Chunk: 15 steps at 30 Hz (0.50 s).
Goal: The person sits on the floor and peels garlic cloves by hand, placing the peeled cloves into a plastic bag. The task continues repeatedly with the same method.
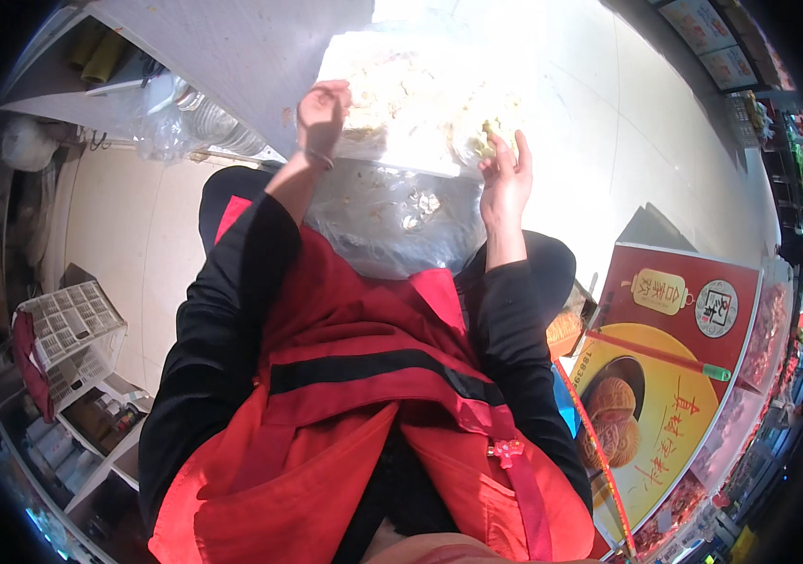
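A white board (388, 148), washed out by glare, carries crumbly pale scraps (383, 85). At its left end my left hand (322, 117) is curled, fingertips drawn together; what they might hold is too bright to make out. My right hand (505, 183) is at the board's right end, fingers bent but apart, just below some yellowish bits in thin wrapping (486, 132); I cannot tell whether it touches them. Below the board a translucent plastic bag (364, 216) with white flakes lies between my knees, above the red apron (373, 329).
A grey cabinet (213, 47) with bagged plastic ware (166, 113) stands at upper left. White plastic baskets (72, 320) are at left beside shelving. A red and yellow sign board (674, 357) with a pastry picture leans at right. Pale floor tiles (655, 141) run beyond the board.
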### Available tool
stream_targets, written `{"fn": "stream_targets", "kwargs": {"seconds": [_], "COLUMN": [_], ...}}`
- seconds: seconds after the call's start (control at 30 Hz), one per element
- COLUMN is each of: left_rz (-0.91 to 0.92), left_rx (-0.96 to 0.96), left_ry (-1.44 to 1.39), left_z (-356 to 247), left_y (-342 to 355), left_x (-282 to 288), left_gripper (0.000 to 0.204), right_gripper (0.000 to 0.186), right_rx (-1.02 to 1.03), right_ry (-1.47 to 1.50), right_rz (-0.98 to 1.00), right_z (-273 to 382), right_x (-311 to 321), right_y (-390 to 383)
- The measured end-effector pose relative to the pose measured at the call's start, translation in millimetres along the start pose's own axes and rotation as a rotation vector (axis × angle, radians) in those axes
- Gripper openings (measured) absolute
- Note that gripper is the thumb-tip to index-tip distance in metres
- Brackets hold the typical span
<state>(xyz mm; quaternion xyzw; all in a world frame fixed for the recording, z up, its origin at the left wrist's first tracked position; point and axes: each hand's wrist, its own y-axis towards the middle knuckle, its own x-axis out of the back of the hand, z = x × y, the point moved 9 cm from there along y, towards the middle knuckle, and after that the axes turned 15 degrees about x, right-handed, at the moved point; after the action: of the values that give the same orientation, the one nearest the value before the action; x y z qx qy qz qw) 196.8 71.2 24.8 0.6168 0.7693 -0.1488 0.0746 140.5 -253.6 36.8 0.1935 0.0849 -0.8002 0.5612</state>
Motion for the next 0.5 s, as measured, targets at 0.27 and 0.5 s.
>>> {"fn": "stream_targets", "kwargs": {"seconds": [0.27, 0.5], "left_rz": [-0.148, -0.145], "left_rx": [0.248, 0.201], "left_ry": [0.761, 1.285], "left_z": [39, 59], "left_y": [57, 31], "left_x": [41, 12], "left_gripper": [0.017, 0.029], "right_gripper": [0.016, 0.013], "right_rx": [-0.127, -0.173], "right_ry": [-0.208, -0.276], "right_rz": [0.276, 0.337], "right_z": [-40, -53], "right_x": [-32, -32], "right_y": [-46, -50]}}
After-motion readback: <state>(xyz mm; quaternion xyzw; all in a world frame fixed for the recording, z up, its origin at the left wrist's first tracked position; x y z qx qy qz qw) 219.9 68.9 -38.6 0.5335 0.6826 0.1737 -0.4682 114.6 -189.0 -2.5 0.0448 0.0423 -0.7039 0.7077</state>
